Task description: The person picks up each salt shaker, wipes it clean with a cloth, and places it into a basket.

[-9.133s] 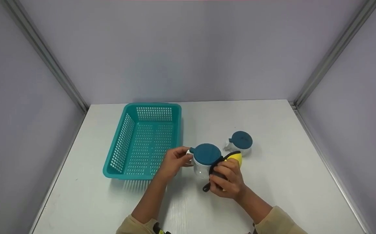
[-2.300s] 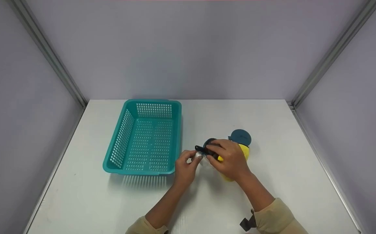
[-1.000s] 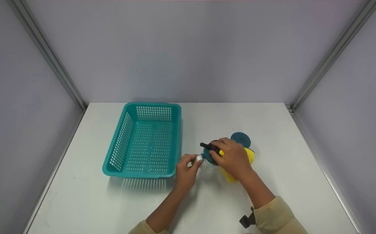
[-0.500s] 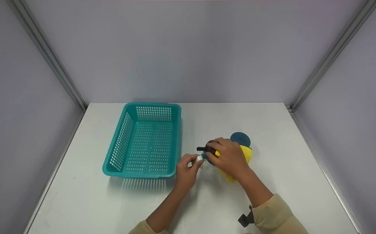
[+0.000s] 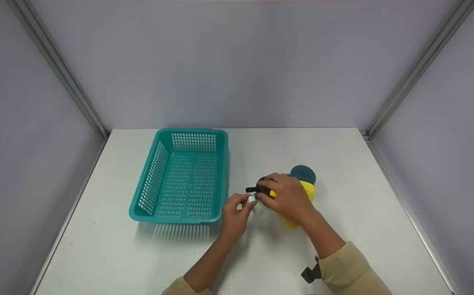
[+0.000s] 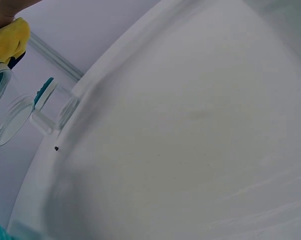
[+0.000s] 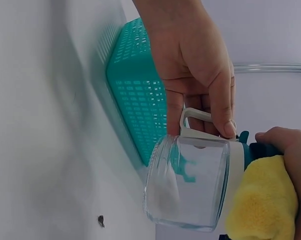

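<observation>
2 lidded jars point(image 5: 302, 175), 1 basket point(image 5: 155, 180), 1 yellow cloth point(image 5: 307, 191), 2 hands point(image 5: 235, 213)

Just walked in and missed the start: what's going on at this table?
A person is wiping a clear glass jar with a yellow cloth. The left hand holds the jar by its white handle, while the right hand presses the cloth on its teal lid. A second lidded jar stands just behind, and an empty teal basket sits to the left.
</observation>
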A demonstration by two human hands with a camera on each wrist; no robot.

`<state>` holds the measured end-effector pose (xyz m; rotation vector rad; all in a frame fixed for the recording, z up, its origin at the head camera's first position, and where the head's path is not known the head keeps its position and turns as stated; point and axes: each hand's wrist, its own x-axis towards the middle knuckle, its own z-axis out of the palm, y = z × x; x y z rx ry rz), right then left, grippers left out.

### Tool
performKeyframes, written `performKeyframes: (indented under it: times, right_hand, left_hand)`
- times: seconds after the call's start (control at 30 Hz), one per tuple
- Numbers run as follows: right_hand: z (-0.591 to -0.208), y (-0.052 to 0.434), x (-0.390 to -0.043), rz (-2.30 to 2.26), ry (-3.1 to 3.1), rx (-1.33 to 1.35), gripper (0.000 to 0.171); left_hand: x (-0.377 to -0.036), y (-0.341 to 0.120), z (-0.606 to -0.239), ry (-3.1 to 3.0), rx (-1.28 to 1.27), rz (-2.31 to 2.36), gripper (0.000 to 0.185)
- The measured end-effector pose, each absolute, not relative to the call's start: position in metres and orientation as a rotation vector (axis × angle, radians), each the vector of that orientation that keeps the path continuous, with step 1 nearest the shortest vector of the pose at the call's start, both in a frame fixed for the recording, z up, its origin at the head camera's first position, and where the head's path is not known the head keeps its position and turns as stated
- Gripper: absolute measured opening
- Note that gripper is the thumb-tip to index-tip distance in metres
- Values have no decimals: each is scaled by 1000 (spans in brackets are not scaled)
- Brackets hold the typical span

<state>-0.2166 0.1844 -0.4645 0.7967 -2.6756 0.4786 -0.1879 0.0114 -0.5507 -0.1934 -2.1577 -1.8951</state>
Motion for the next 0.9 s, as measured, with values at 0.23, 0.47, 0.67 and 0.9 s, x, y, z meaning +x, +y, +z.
performKeyframes:
  times: [0.23,0.47,0.67,0.9]
  right_hand:
    - [-468,190,-220,663,-2748,700,33]
    - [-471,199,-223,833,-2845,552,36]
    - [-471,206,-222,1031,-2846,469,36]
    - [-475,212,-220,1251,-2777,427,34]
  left_hand:
    - [-189,10,-551,-2193,-155,-1888,13]
    - [-189,9,-551,-2208,-154,-1875,12]
    - [-190,9,-548,-2203,-151,-1905,12]
    - [-191,8,-549,-2224,-134,-1899,11]
